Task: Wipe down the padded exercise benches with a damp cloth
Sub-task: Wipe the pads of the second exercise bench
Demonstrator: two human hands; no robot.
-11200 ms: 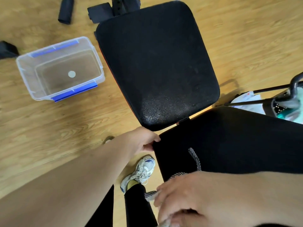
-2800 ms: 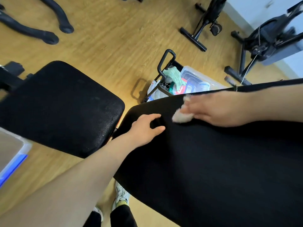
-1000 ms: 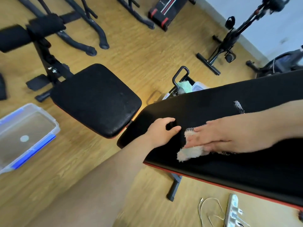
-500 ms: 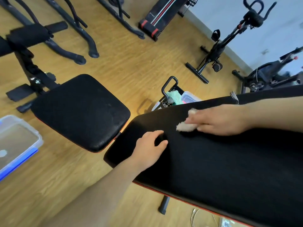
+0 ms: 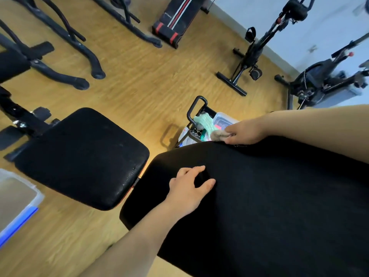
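The long black back pad [image 5: 269, 196] of the bench fills the lower right. Its separate black seat pad [image 5: 83, 156] lies to the left. My left hand [image 5: 189, 188] rests on the back pad near its left end, fingers spread and lightly bent. At the pad's far edge my right hand [image 5: 243, 132] presses a small pale cloth [image 5: 218, 135]; the cloth sticks out past my fingertips.
A black cart [image 5: 196, 124] with a green rag and a clear box stands just beyond the pad's far edge. A clear tub [image 5: 18, 204] with blue clips sits at the left edge. Exercise bikes [image 5: 251, 54] and black frame legs [image 5: 79, 56] stand on the wooden floor.
My right hand has slid the cloth across the back pad, from its near side a second ago to its far edge. My left hand has stayed on the pad.
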